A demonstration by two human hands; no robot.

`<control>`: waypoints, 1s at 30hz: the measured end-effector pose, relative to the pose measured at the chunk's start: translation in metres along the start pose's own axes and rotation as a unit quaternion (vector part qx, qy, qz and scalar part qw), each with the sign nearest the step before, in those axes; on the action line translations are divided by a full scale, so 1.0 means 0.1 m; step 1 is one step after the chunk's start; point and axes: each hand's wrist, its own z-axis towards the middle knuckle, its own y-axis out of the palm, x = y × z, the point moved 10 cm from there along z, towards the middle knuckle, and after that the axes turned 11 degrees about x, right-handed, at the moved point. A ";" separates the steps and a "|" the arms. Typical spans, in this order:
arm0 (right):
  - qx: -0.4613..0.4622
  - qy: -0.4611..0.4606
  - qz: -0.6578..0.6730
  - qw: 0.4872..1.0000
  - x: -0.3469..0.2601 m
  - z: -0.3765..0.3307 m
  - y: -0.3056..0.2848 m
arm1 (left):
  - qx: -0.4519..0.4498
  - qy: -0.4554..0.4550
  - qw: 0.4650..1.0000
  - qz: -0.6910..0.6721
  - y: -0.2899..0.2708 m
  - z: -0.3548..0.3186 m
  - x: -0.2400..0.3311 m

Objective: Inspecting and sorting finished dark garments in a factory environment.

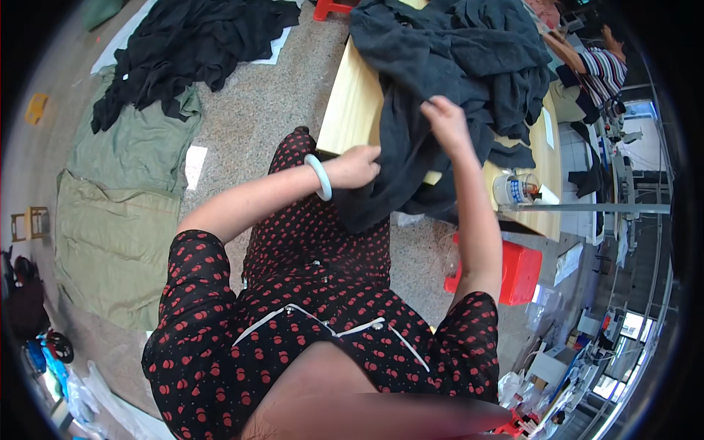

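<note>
A large heap of dark charcoal cloth [477, 44] lies on a pale wooden table [352, 103] in front of me. One part of it hangs over the near edge toward my lap. My left hand [356, 167], with a pale bangle at the wrist, is closed on the hanging dark cloth near the table's corner. Farther up and to the right, my right hand [446, 126] is over the same cloth with its fingers drawn together. Whatever lies between those fingertips, if anything, is too small to make out.
A clear tub [507, 189] with small items stands at the table's right side. Below it is a red plastic stool [510, 271]. Black cloth [191, 44] and green cloth [117, 235] lie on the floor at left. A person in a striped top [603, 73] works at the far right.
</note>
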 end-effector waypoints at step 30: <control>0.021 -0.067 0.240 0.968 -1.62 -0.22 -0.58 | 0.215 0.319 0.919 0.089 -1.65 0.86 2.44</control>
